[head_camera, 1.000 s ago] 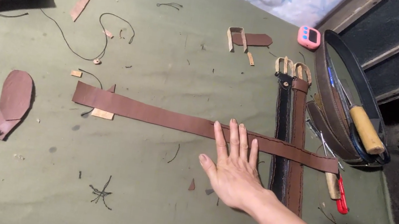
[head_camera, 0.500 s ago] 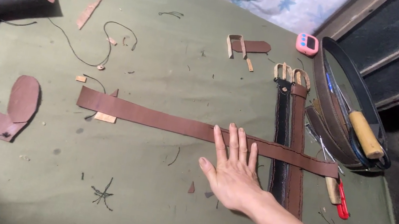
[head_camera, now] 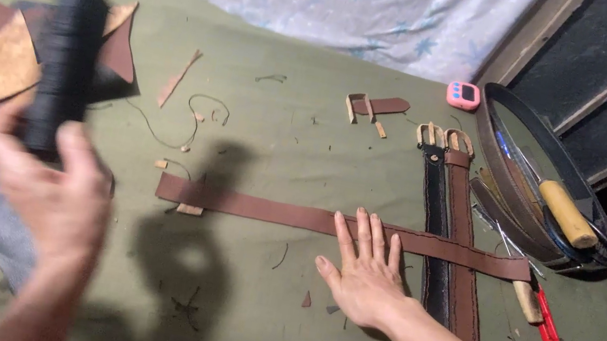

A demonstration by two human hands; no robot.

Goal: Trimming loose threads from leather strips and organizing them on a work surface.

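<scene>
The right hand lies flat, fingers spread, pressing the long brown strap onto the green bench. The left hand, blurred, grips a dark roll, fingers wrapped around it. Open cloth lies between the hands. Right of the fingers, two buckled belts cross under the strap. Beyond, leather scraps crowd the left edge; a round tray sits at the right edge.

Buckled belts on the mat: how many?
2. The black belt and the brown belt lie side by side to the right of the right hand, under the brown strap that crosses them. Their lower ends run out of view.
</scene>
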